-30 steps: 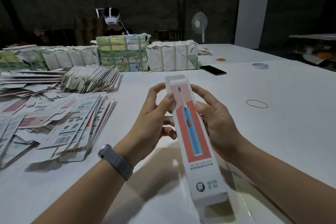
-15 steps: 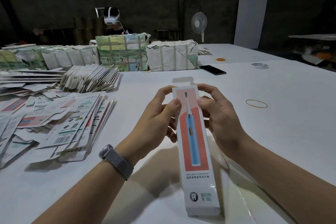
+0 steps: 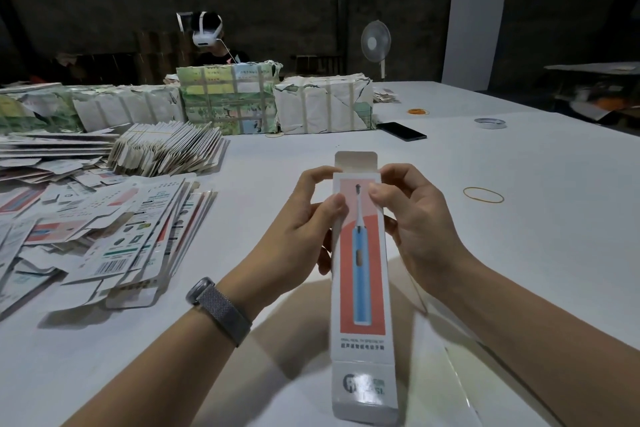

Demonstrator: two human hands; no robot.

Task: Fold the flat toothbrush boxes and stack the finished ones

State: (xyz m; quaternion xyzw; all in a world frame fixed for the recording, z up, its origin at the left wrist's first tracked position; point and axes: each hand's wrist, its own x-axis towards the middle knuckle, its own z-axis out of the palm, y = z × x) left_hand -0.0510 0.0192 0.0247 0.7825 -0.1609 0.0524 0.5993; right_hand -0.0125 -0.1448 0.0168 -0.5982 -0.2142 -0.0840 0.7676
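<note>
My left hand [image 3: 304, 229] and right hand [image 3: 415, 218] each pinch the upper end of one toothbrush box [image 3: 360, 270], thumbs on its printed front, fingers curled behind. The box is held upright above the worktop [image 3: 519, 253], already squared into a tube, with its top flap [image 3: 356, 161] standing open. The near end looks closed, though blur makes that uncertain. To close the top well, I judge that I should keep the side walls square, crease the flap along its score line, and guide its tongue inside the front wall. Flat boxes [image 3: 138, 239] lie in a pile to my left.
</note>
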